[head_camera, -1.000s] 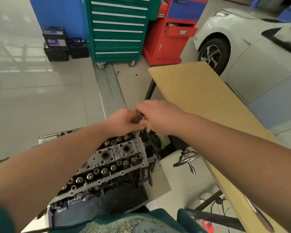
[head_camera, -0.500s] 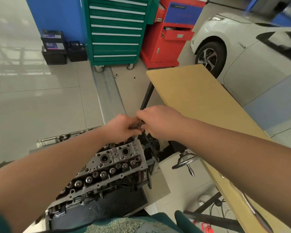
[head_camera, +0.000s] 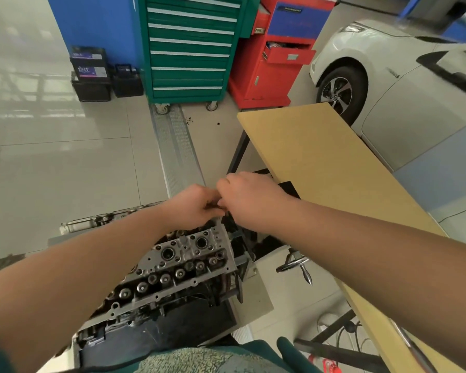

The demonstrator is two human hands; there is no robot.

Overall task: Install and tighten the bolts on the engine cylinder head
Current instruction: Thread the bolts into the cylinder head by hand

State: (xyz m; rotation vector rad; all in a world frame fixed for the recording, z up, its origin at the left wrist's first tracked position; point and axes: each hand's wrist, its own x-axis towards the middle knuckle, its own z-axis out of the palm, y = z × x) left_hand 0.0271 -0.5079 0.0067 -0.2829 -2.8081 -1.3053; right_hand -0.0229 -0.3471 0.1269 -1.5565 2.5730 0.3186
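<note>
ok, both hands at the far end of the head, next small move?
Probably lower the small dark part pinched between the left hand and right hand toward the cylinder head. The hands meet just above its far edge; what the part is cannot be told.

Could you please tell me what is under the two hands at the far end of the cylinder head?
The far end of the grey metal cylinder head lies under the left hand and right hand. Something small and dark shows between the fingers; the hands cover the rest.
</note>
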